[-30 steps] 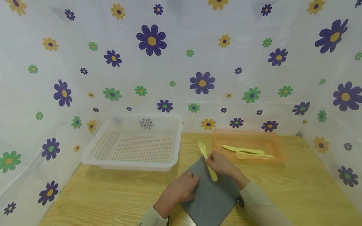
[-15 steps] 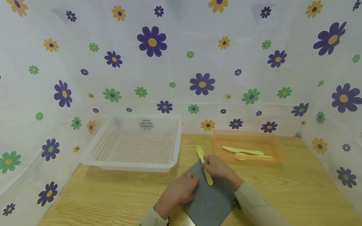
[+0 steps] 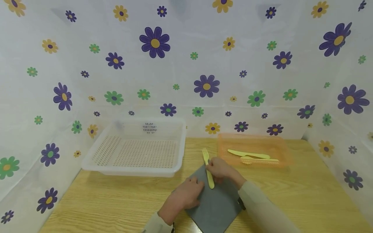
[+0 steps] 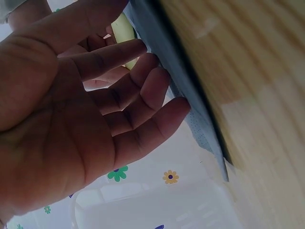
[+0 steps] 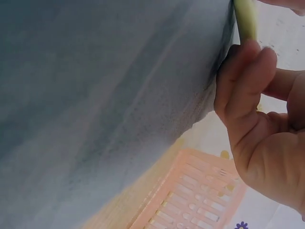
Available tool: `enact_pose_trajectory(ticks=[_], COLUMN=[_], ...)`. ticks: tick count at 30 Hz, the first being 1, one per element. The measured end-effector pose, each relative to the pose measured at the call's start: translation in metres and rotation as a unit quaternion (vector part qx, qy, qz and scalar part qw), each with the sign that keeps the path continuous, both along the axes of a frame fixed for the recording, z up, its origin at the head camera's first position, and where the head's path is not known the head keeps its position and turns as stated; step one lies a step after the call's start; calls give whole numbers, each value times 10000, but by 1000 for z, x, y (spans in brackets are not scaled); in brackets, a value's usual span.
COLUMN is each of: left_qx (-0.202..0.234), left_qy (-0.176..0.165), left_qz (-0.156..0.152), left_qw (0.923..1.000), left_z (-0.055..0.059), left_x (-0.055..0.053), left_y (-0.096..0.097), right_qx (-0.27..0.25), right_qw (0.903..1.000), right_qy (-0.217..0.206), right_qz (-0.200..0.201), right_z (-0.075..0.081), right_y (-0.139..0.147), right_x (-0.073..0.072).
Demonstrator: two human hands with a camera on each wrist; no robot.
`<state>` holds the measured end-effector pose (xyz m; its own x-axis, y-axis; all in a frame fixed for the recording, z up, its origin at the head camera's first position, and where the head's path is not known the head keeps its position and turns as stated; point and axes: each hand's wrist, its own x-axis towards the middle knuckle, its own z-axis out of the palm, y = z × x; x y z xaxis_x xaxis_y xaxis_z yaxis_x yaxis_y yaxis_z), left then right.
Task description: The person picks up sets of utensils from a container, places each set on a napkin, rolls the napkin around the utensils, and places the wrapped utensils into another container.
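A grey cloth napkin (image 3: 215, 204) lies turned cornerwise on the wooden table, in front of me. Over its upper part, my right hand (image 3: 222, 169) pinches a pale yellow fork (image 3: 210, 180) by the handle. The tines point away, beyond the napkin's far corner, and the handle end lies over the cloth. My left hand (image 3: 187, 194) rests its fingertips on the napkin's left side. Seen from the left wrist, those fingers (image 4: 159, 119) are slightly bent and touch the cloth, with nothing gripped. The right wrist view shows the fork handle (image 5: 246, 21) at my curled fingertips.
At the back left stands a large white perforated basket (image 3: 178, 161). An orange basket (image 3: 287, 152) at the back right holds a yellow knife (image 3: 249, 154) and another yellow fork (image 3: 262, 159). A white flower-print sheet (image 3: 175, 64) encloses the table's back and sides.
My right hand has shifted left and a little nearer with the fork, whose handle has turned more upright in view. The left hand stays in place on the napkin.
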<state>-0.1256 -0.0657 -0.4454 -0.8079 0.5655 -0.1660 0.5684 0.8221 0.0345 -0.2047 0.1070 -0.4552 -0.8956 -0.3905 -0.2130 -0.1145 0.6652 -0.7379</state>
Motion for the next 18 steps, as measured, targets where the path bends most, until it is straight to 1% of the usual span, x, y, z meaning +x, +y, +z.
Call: enact_pose_trajectory(ticks=[4, 7, 12, 18], left_qx=[31, 60, 47, 77], left_qy=[1, -8, -14, -32], left_qz=[-25, -2, 12, -37], left_qw=[10000, 10000, 10000, 10000], left_z=[-1, -2, -2, -1], left_x=[-1, -1, -1, -2], left_y=[0, 0, -1, -1], right_qx=[37, 79, 182, 117], right_qw=[9997, 9995, 9994, 9997], right_qy=[-236, -319, -282, -178], right_qz=[11, -14, -65, -154], right_z=[1, 3, 1, -1], right_y=[-4, -7, -11, -11], right_x=[-3, -5, -8, -9])
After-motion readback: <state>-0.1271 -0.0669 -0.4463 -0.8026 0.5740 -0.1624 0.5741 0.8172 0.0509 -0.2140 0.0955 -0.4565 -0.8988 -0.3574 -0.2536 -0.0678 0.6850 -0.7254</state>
